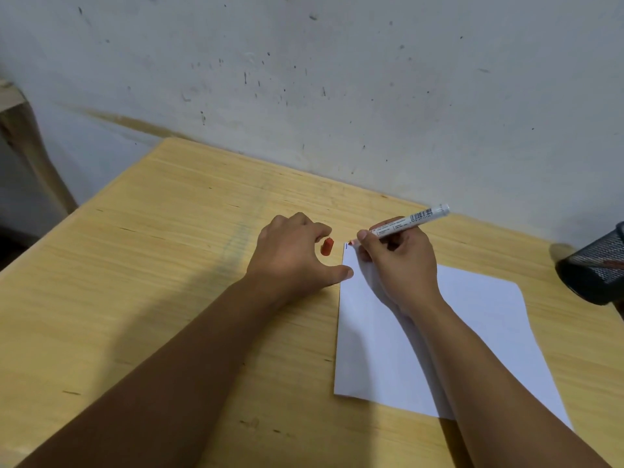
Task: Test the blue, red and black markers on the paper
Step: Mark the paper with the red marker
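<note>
A white sheet of paper (472,319) lies on the wooden desk (152,265). My right hand (398,265) grips a white-barrelled red marker (412,219), its red tip touching the paper's top left corner, where a short blue line (346,245) is drawn. The red cap (327,246) lies on the desk just left of the paper. My left hand (293,255) rests beside it, fingers spread, thumb pressing the paper's left edge. The blue and black markers are out of sight.
A black mesh pen holder (597,268) stands at the desk's right edge. The desk backs onto a scuffed white wall (337,79). A wooden frame (17,130) stands at the far left.
</note>
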